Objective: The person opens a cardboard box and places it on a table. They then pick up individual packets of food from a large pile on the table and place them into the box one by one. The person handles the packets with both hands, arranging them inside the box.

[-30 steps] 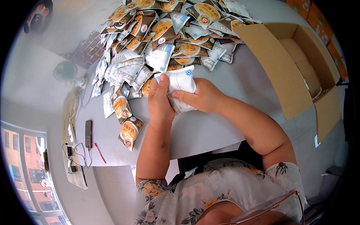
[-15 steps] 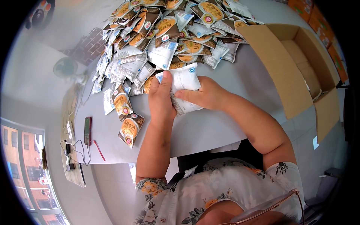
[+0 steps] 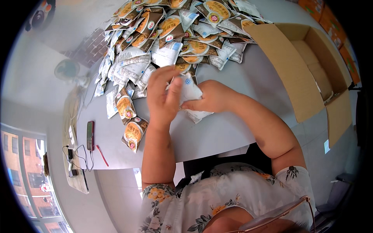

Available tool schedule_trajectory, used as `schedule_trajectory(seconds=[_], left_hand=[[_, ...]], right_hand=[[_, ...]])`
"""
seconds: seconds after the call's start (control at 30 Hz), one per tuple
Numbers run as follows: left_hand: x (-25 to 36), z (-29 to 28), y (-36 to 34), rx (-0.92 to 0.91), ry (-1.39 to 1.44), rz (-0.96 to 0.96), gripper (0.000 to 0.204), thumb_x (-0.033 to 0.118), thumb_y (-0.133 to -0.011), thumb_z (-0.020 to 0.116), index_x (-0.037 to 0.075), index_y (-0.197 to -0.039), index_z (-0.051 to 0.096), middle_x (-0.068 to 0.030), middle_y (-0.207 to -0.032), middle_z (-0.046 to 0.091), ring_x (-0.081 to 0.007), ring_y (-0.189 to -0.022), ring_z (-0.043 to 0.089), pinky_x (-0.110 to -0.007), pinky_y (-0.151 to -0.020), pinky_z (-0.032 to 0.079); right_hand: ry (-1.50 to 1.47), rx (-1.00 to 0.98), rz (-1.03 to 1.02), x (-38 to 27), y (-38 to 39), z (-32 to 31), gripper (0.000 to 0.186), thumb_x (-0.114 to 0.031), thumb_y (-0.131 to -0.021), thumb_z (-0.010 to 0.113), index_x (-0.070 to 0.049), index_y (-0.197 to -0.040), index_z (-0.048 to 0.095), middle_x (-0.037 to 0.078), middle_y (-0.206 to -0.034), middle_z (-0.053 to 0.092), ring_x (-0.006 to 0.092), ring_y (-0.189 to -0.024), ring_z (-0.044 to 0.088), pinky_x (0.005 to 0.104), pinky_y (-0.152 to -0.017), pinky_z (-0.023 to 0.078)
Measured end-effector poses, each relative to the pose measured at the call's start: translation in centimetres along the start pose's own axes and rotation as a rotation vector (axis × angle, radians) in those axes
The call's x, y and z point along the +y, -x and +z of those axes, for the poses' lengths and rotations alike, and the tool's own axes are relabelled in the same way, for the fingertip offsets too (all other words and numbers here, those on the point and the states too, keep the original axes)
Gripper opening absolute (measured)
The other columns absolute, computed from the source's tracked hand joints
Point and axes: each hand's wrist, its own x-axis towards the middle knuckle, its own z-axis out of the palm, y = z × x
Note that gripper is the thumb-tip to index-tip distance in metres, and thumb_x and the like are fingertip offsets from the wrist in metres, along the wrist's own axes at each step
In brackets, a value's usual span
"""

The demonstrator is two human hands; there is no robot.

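My right hand [image 3: 211,99] is shut on a white, pillow-shaped pouch [image 3: 190,87] with a small blue round mark, its thumb lying across the front. My left hand [image 3: 164,95] is raised at the pouch's left side, fingers loosely curved and apart, slightly blurred. Just beyond them lies a heaped pile of pouches [image 3: 167,29], some white side up, others showing brown and orange fronts. Two brown-orange pouches [image 3: 133,133] lie apart from the heap, left of my left forearm.
An open cardboard box [image 3: 279,70] stands at the right of the grey table [image 3: 210,143]. A phone [image 3: 90,135] with cables and a thin red strip [image 3: 101,155] lie at the left. A fan [image 3: 67,70] and a window [image 3: 29,167] are farther left.
My left hand has loosened from the pouch and moved up and left, its fingers rising. The pouch is now tilted in my right hand.
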Motion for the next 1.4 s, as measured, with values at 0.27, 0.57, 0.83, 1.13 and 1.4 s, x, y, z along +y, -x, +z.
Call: schedule_trajectory(seconds=[0.27,0.57,0.83,1.13,1.4], left_hand=[[0.4,0.3,0.6,-0.203,-0.07,-0.436,0.042,0.041,-0.087,0.07,0.001,-0.084,0.056,-0.0076,-0.07,0.054,-0.0176,-0.064,0.046,-0.033,-0.058,0.042],[1.0,1.2,-0.7,0.317,0.752,-0.806,0.039,0.042,-0.1,0.049,0.004,-0.095,0.058,-0.0049,-0.079,0.062,-0.0127,-0.067,0.06,-0.029,-0.061,0.051],[1.8,3.0,0.2,0.32,0.965,-0.925,0.036,0.037,-0.1,0.049,0.003,-0.106,0.057,-0.0081,-0.09,0.064,-0.0193,-0.076,0.065,-0.034,-0.066,0.055],[2.9,4.0,0.2,0.348,1.01,-0.96,0.032,0.035,-0.098,0.053,0.005,-0.108,0.055,-0.0083,-0.094,0.064,-0.022,-0.081,0.067,-0.037,-0.072,0.057],[3.3,3.7,0.2,0.346,1.031,-0.915,0.033,0.036,-0.099,0.049,0.005,-0.107,0.053,-0.0102,-0.098,0.064,-0.0236,-0.084,0.067,-0.038,-0.073,0.057]], right_hand=[[-0.294,-0.073,0.037,0.8,-0.1,-0.3,0.043,-0.043,-0.085,0.067,-0.001,-0.094,0.066,0.009,-0.082,0.066,0.0188,-0.074,0.062,0.0301,-0.068,0.047],[-0.576,0.141,-0.166,1.4,-0.9,-1.2,0.043,-0.034,-0.09,0.068,-0.001,-0.115,0.059,0.006,-0.102,0.062,0.0085,-0.09,0.056,0.024,-0.073,0.047],[-0.456,0.401,-0.107,0.1,-0.3,0.3,0.038,-0.036,-0.09,0.068,-0.001,-0.101,0.062,0.0,-0.078,0.061,0.0056,-0.066,0.054,0.0234,-0.057,0.045],[-0.966,0.393,0.078,1.6,-2.2,0.5,0.049,-0.047,-0.094,0.057,0.001,-0.093,0.067,0.003,-0.075,0.064,0.011,-0.064,0.056,0.0285,-0.059,0.046],[-0.489,0.421,-0.011,1.1,-0.9,-0.2,0.055,-0.053,-0.095,0.051,-0.002,-0.082,0.065,0.002,-0.07,0.059,0.0117,-0.061,0.053,0.0298,-0.059,0.045]])
